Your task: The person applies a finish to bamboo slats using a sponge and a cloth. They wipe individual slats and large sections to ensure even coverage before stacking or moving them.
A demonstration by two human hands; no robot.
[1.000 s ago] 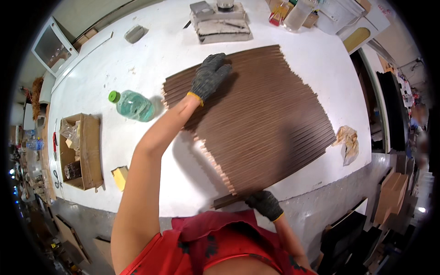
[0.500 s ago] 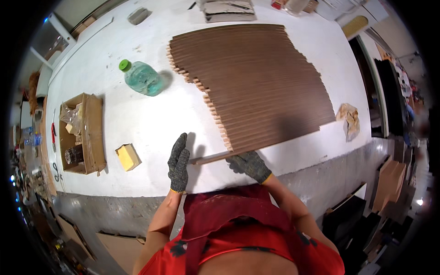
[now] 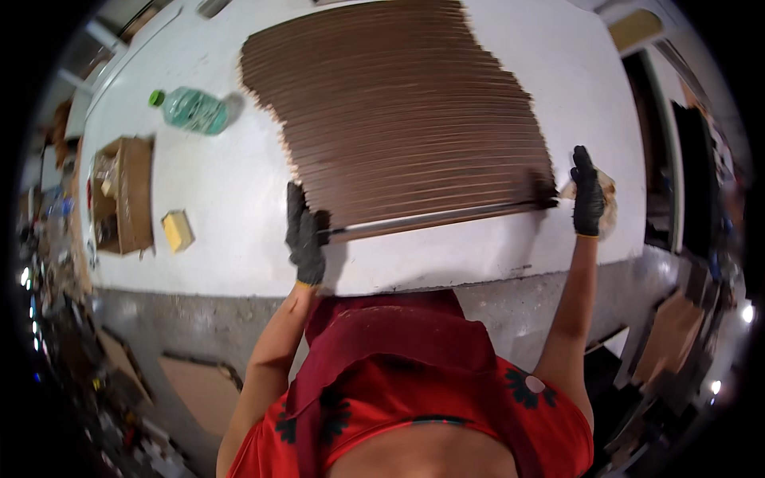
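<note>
Lying side by side on the white worktable (image 3: 215, 179), the brown wood-grain slats (image 3: 398, 119) form a broad ribbed sheet with stepped left and right edges. They sit close against one another, probably so that each one keeps its neighbour straight. Nearest the person, the front slat (image 3: 430, 222) lies a little off the rest, a pale gap showing behind part of its length.

At its left end is the gloved left hand (image 3: 304, 239), fingers straight and together, palm turned inward; whether it touches the slat, I cannot tell. The gloved right hand (image 3: 587, 195) stands beyond the other end, flat and extended, gripping nothing and apart from the wood. Set on edge like that, the two palms look suited to bounding the slat's length rather than grasping it.

Crumpled paper or cloth (image 3: 610, 211) lies by the right hand, partly hidden by it. Left of the slats come a clear bottle (image 3: 193, 110) of greenish liquid, tipped on its side, a yellow block (image 3: 178, 231) like a sponge, and an open cardboard box (image 3: 139, 191) of odds and ends, all seemingly set aside to leave the slats room. A dark red apron (image 3: 390, 327) covers the person's front at the table edge.
</note>
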